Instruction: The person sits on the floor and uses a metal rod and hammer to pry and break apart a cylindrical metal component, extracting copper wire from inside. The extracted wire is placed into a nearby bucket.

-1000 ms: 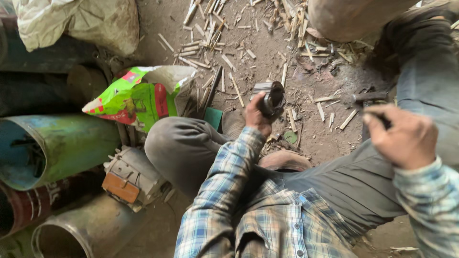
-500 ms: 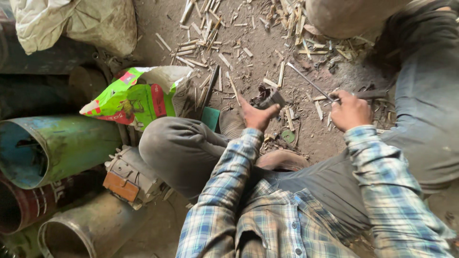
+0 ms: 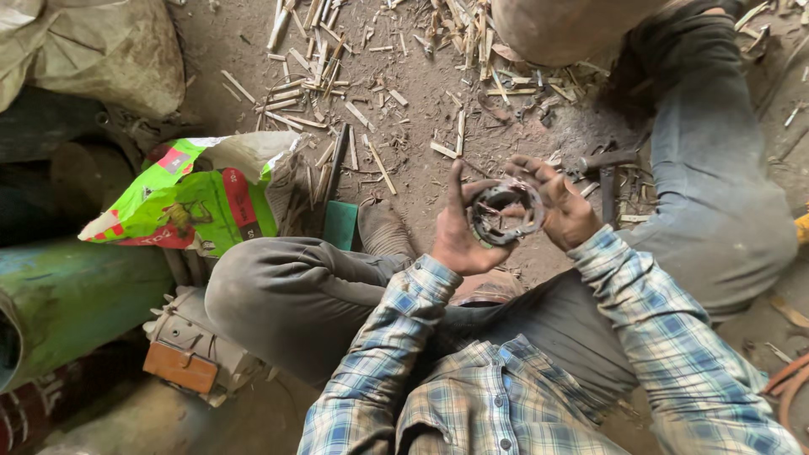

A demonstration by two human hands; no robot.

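A dark metal ring, rusty and grimy, sits just above centre of the view, held up over the dirt floor between both hands. The left hand cups it from 9 o'clock, palm open toward the ring, forefinger pointing up and the thumb curled onto the rim. The right hand grips it from 3 o'clock, fingers bent over the top edge and thumb pressed to the rim.

Below the ring lie the person's folded knees in grey trousers, and plaid sleeves run down to 6 o'clock. At 2 o'clock from the ring a hammer lies on the floor. Wood splinters are scattered from 10 to 12 o'clock. At 9 o'clock a green sack lies open, beyond it a green pipe. A small motor rests at 8 o'clock. Another person's leg in blue trousers stands at 3 o'clock.
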